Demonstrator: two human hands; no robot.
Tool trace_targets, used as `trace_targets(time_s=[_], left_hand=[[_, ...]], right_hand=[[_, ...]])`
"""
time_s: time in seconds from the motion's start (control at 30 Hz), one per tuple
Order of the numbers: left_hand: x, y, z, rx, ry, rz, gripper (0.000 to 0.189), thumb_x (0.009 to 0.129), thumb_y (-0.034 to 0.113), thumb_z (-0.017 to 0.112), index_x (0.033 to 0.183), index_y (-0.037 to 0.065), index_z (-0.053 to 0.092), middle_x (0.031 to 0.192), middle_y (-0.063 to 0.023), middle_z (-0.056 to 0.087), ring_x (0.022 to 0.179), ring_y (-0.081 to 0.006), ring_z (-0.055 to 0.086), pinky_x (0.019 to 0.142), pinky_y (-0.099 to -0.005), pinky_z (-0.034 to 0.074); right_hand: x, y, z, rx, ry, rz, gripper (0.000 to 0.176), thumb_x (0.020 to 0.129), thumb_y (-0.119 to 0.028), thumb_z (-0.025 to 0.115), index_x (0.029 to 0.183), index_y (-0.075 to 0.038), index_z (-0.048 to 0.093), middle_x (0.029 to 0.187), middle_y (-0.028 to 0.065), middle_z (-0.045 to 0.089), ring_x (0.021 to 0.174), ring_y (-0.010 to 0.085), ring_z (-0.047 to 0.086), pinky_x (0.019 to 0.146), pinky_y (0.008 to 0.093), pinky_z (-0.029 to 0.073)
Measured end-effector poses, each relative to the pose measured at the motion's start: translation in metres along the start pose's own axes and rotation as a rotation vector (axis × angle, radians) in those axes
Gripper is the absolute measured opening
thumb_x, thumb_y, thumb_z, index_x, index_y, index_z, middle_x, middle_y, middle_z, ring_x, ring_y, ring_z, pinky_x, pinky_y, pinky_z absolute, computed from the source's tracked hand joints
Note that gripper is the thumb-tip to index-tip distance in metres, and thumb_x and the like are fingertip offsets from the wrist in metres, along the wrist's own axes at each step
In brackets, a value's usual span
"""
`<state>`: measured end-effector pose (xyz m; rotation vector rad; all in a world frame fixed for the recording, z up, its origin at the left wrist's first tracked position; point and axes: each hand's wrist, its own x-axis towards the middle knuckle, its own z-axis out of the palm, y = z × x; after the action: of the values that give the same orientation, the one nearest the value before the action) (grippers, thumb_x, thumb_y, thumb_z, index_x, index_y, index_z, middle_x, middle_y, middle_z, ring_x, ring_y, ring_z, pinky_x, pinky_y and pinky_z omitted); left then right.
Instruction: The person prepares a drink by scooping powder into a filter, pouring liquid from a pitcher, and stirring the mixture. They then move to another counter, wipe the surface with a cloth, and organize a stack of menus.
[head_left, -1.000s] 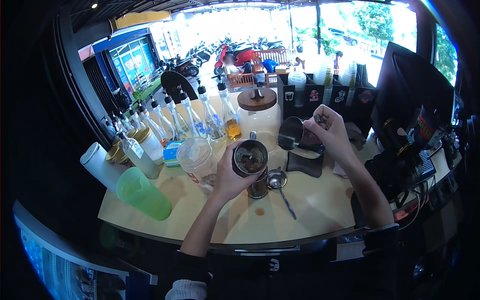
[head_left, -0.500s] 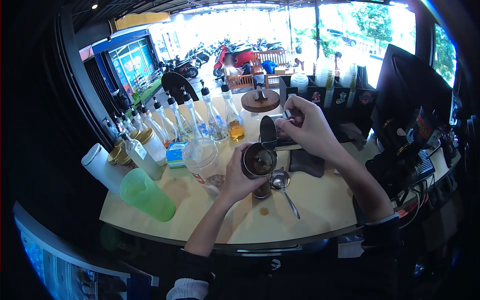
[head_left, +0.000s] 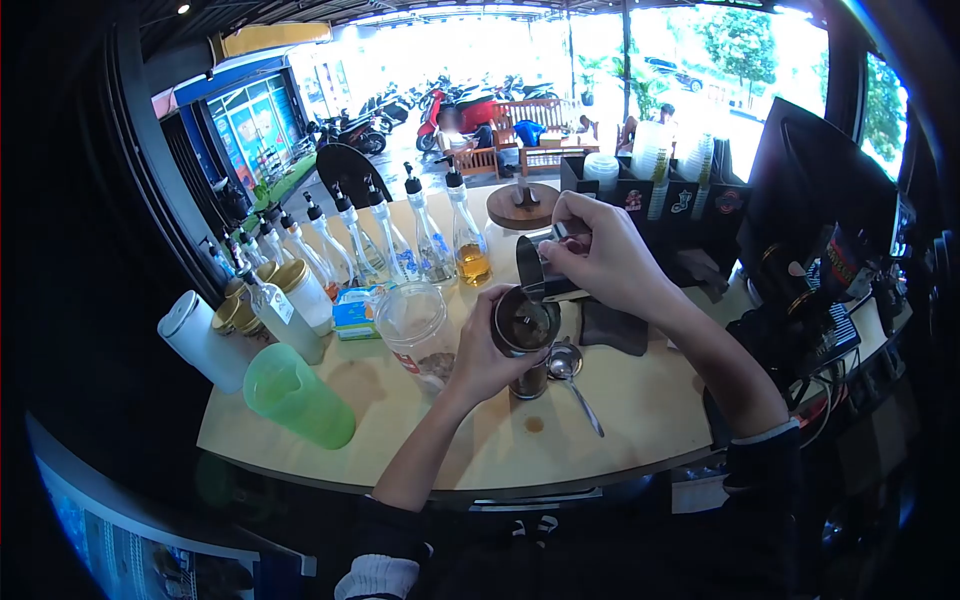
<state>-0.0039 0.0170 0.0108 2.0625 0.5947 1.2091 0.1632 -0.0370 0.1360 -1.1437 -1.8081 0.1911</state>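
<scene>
My left hand [head_left: 485,355] is wrapped around a tall cup [head_left: 528,383] with a dark rim, standing on the counter or just above it. Dark brown liquid shows inside the cup. My right hand [head_left: 605,255] grips a small metal pitcher [head_left: 532,268] by its handle side, tilted with its lip at the cup's far rim. Whether a stream runs between them is too small to tell. Right of the cup lies a metal strainer-like spoon [head_left: 566,362], its handle pointing toward me. A clear plastic jar [head_left: 415,325] with brown contents stands left of my left hand.
A row of pour-top bottles [head_left: 435,250] lines the back left. A green pitcher [head_left: 298,395] and white canister [head_left: 203,340] stand at left. A wooden-lidded jar [head_left: 523,205], dark cloth [head_left: 614,328] and cup organizer [head_left: 655,200] are behind and right.
The metal pitcher has dipped slightly lower and left toward the cup, my right hand moving with it. My left hand keeps its hold. The whole view has shifted a little.
</scene>
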Motion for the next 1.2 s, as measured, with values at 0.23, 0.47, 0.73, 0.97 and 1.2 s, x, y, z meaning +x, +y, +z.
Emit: trace_targets(time_s=[0.23,0.47,0.73,0.97,1.2], left_hand=[[0.001,0.000,0.000,0.029,0.005,-0.009,0.079,0.057,0.014,0.084,0.120,0.003,0.037,0.109,-0.0120,0.054,0.104,-0.0196,0.056,0.093,-0.0316,0.045],[0.002,0.000,-0.002,0.005,-0.006,-0.017,0.079,0.057,0.014,0.083,0.120,0.004,0.037,0.110,-0.0121,0.055,0.105,-0.0198,0.057,0.092,-0.0320,0.045],[0.005,-0.007,0.000,-0.001,0.054,0.038,0.072,0.059,0.016,0.082,0.117,0.004,0.041,0.104,-0.0125,0.058,0.098,-0.0230,0.059,0.087,-0.0338,0.047],[0.006,-0.009,0.001,0.010,0.064,0.048,0.072,0.059,0.016,0.082,0.117,0.005,0.042,0.105,-0.0127,0.056,0.100,-0.0242,0.058,0.088,-0.0349,0.046],[0.005,-0.014,-0.001,0.045,0.064,0.040,0.074,0.058,0.017,0.082,0.118,0.005,0.042,0.107,-0.0133,0.053,0.102,-0.0279,0.054,0.090,-0.0384,0.043]], right_hand=[[0.005,-0.004,0.001,-0.048,-0.010,-0.043,0.025,0.077,-0.005,0.065,0.079,0.001,0.041,0.066,0.0023,0.037,0.060,0.0051,0.034,0.055,0.0221,0.040],[0.006,0.000,0.003,-0.019,-0.003,-0.012,0.025,0.077,-0.004,0.065,0.079,0.002,0.041,0.067,0.0025,0.039,0.061,0.0043,0.036,0.055,0.0222,0.041],[0.002,-0.001,0.001,-0.027,-0.014,0.024,0.024,0.078,-0.004,0.064,0.079,0.002,0.041,0.068,0.0022,0.039,0.061,0.0027,0.036,0.053,0.0213,0.039],[0.000,0.000,0.000,-0.053,-0.023,0.011,0.025,0.078,-0.004,0.065,0.079,0.002,0.040,0.068,0.0024,0.040,0.061,0.0030,0.036,0.053,0.0216,0.039],[0.000,0.000,-0.001,-0.031,-0.029,0.033,0.024,0.079,-0.001,0.063,0.079,0.002,0.040,0.068,0.0022,0.041,0.064,0.0015,0.040,0.053,0.0212,0.041]])
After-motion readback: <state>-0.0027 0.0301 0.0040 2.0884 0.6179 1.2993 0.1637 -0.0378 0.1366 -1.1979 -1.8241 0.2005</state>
